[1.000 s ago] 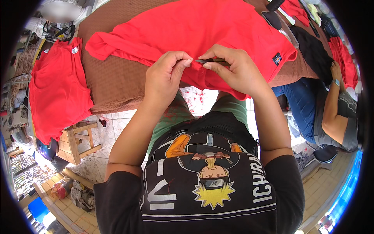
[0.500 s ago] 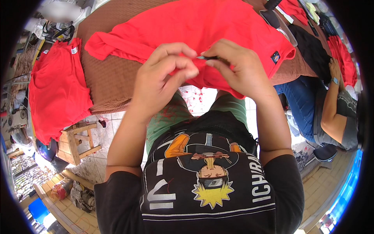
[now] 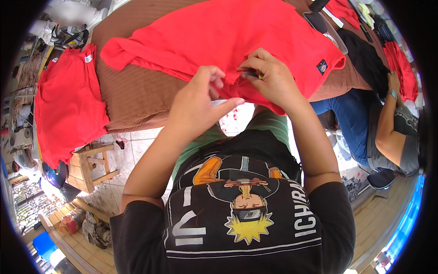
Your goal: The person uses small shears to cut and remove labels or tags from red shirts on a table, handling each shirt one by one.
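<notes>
A red garment [image 3: 200,32] with a sleeve stretched to the left and a small dark patch [image 3: 322,67] lies over the near edge of the brown-covered table [image 3: 121,98]. My right hand [image 3: 276,82] is closed around a small dark, slim tool [image 3: 249,74], its exact kind hidden by the fingers. The hand is at the garment's near edge, beside a gathered fold. Just left of that fold is my left hand [image 3: 194,98], thumb stretched out and fingers curled apart, with nothing visible in it.
Another red garment [image 3: 68,105] hangs off the table's left side above a wooden stool [image 3: 86,169]. At right, a co-worker's hand [image 3: 393,81] touches black cloth [image 3: 360,55]. A dark pouch-like item [image 3: 315,22] lies at the far right of the table.
My left hand has moved down and its thumb has spread away from the fingers. My right hand has shifted slightly right and down with the dark tool, nearer the fold.
</notes>
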